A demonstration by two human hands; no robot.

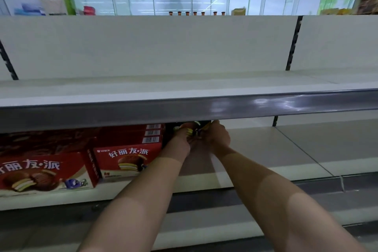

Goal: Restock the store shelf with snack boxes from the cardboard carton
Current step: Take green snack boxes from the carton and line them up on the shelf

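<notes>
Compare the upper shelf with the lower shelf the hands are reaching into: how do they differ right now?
The upper shelf shows bare board along its visible length; the lower shelf carries red snack boxes on its left part. The upper shelf is well lit, while the lower shelf sits in its shadow. Both hands, left and right, work at a dark package deep on the lower shelf; neither touches the upper one. Both are pale with grey front rails.

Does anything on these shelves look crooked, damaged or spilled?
Nothing stands out. The red snack boxes sit squarely on the white lower shelf; the dark package both hands hold at the back is half hidden.
</notes>
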